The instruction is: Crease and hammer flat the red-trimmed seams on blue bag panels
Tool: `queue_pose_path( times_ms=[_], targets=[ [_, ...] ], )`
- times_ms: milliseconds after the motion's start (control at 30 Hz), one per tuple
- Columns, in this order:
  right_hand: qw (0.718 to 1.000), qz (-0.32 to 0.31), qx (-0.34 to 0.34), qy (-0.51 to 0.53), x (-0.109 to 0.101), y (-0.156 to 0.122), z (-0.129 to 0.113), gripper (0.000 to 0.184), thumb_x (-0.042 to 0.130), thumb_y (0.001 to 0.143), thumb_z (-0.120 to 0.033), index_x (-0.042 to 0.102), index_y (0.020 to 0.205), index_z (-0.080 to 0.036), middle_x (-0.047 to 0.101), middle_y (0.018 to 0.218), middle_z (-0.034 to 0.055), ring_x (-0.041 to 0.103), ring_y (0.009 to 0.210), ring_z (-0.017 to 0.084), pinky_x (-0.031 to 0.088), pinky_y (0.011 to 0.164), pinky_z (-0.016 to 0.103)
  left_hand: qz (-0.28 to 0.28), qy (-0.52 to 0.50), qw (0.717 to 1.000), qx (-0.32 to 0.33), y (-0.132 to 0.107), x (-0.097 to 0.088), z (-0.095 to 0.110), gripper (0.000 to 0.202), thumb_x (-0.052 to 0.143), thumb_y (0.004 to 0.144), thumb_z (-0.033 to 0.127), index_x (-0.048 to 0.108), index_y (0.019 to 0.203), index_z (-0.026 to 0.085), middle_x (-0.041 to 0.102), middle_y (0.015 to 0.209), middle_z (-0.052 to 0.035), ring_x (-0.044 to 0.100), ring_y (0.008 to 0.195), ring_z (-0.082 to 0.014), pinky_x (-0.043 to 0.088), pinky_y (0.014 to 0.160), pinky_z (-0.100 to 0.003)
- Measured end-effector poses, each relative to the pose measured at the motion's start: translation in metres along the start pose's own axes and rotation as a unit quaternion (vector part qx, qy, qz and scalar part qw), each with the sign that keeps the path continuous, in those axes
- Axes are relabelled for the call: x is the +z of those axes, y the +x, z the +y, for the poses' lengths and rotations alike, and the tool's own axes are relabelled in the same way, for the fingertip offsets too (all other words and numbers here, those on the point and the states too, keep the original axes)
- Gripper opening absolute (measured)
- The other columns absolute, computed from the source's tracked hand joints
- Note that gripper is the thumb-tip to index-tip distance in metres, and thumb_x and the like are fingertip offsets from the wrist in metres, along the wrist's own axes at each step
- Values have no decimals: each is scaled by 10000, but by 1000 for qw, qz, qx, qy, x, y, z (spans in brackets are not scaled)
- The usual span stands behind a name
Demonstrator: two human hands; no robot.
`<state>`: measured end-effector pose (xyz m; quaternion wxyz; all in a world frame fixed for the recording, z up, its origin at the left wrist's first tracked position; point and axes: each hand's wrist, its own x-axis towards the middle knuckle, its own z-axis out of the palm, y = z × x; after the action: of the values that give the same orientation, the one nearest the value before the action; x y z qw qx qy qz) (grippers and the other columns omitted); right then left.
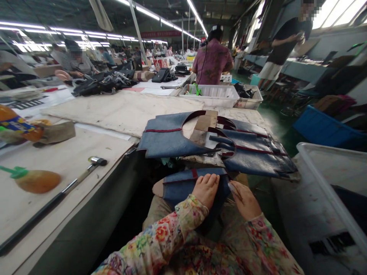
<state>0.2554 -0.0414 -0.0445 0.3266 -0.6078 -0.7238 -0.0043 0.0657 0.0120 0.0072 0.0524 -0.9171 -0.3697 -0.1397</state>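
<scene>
My left hand (pixel 206 188) lies flat, fingers together, on a blue leather piece with a dark red trim (pixel 180 185) that rests on my lap. My right hand (pixel 246 199) sits at the right edge of that piece, fingers curled around a small clear thing I cannot name. Just beyond, a stack of cut blue leather pieces with red edging (pixel 252 152) lies fanned over the table edge, with tan card pieces (pixel 205 124) among them. Both my sleeves are floral.
A hammer (pixel 86 172) and an orange glue bottle with green cap (pixel 36 180) lie on the left table. White bins (pixel 212 95) stand farther back, another bin (pixel 329 179) at right. A person in a purple shirt (pixel 212 61) stands ahead; others work around.
</scene>
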Motion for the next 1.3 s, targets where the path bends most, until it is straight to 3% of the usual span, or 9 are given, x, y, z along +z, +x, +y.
queue_pose_path(
  times_ms=[267, 500, 633, 800, 967, 1167, 1300],
  targets=[
    [999, 3, 26, 26, 0, 1, 0, 320, 362, 855, -292, 520, 1092, -146, 572, 1086, 97, 522, 1028, 185, 435, 898, 367, -32, -20, 998, -54, 7, -9, 4, 276, 329, 873, 190, 474, 1104, 152, 515, 1006, -62, 443, 934, -181, 369, 837, -338],
    [973, -19, 192, 124, -3, 11, -3, 401, 399, 828, -430, 560, 1075, -159, 613, 1031, 69, 566, 969, 174, 458, 856, 317, -53, -26, 998, -23, 22, 9, 10, 287, 375, 850, 165, 446, 1119, 95, 498, 988, -70, 434, 907, -189, 380, 762, -312],
    [962, 7, 226, 151, -14, 21, -1, 440, 390, 831, -471, 541, 1104, -161, 588, 1080, 71, 549, 993, 176, 419, 898, 333, -44, -48, 998, -6, 27, 15, 14, 265, 385, 861, 209, 452, 1096, 106, 491, 1011, -51, 419, 925, -180, 376, 750, -302],
    [991, 34, 125, 39, -23, 33, 0, 517, 313, 875, -447, 432, 1253, -115, 546, 1121, 119, 493, 1054, 203, 387, 917, 354, -37, -67, 997, 11, 35, 16, 18, 337, 375, 875, 333, 404, 1141, 129, 489, 1033, -38, 406, 957, -184, 361, 746, -346],
    [996, 12, 51, -66, -14, 30, 0, 409, 342, 880, -379, 556, 1142, -148, 549, 1055, 113, 498, 967, 207, 415, 852, 366, -46, -73, 996, -1, 40, 17, 17, 234, 291, 904, 248, 458, 1048, 170, 511, 989, -32, 421, 923, -169, 335, 718, -355],
    [992, 59, -10, -115, -33, 41, -18, 342, 428, 850, -281, 565, 1134, -150, 556, 1076, 89, 480, 976, 208, 394, 880, 363, -39, -84, 996, 0, 31, 14, 12, 315, 272, 912, 263, 391, 1189, 173, 495, 1077, -35, 407, 980, -162, 332, 773, -330],
    [993, 33, -14, -109, -23, 41, -20, 309, 424, 853, -261, 593, 1091, -161, 577, 1043, 75, 484, 956, 198, 408, 870, 347, -39, -82, 996, -14, 24, 14, 9, 336, 318, 891, 221, 386, 1210, 139, 491, 1104, -42, 403, 991, -168, 339, 791, -319]
  ],
)
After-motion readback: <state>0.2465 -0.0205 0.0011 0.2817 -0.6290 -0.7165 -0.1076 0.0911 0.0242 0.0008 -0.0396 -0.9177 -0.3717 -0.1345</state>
